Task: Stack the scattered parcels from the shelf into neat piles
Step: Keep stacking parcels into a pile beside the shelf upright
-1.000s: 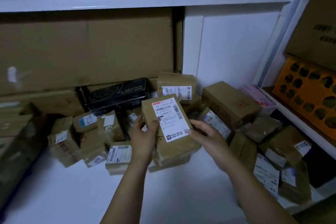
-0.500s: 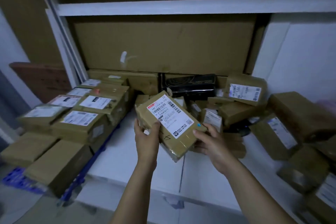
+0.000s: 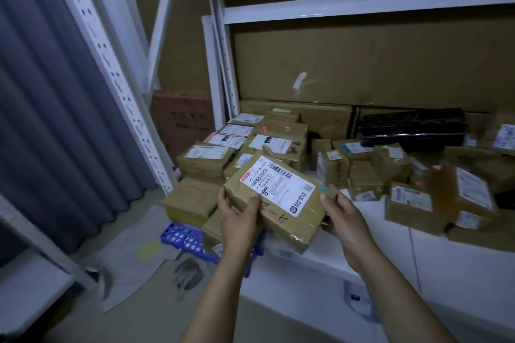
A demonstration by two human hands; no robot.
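I hold a brown taped parcel (image 3: 281, 198) with a white barcode label, tilted, above the front left edge of the white shelf (image 3: 370, 234). My left hand (image 3: 239, 217) grips its near left corner and my right hand (image 3: 345, 220) grips its right end. Just beyond it, at the left end of the shelf, stand neat piles of labelled brown parcels (image 3: 237, 147). Scattered parcels (image 3: 412, 184) lie jumbled across the shelf to the right.
A black box (image 3: 412, 127) and large flat cardboard sheets (image 3: 362, 64) lean against the shelf's back. A blue plastic crate (image 3: 189, 242) sits under the piles by the floor. White perforated uprights (image 3: 119, 83) and a grey curtain (image 3: 50, 108) stand at left.
The view has swung left from the scattered heap to the stacked piles. Both hands carried the labelled parcel leftward with it, keeping the same grip.
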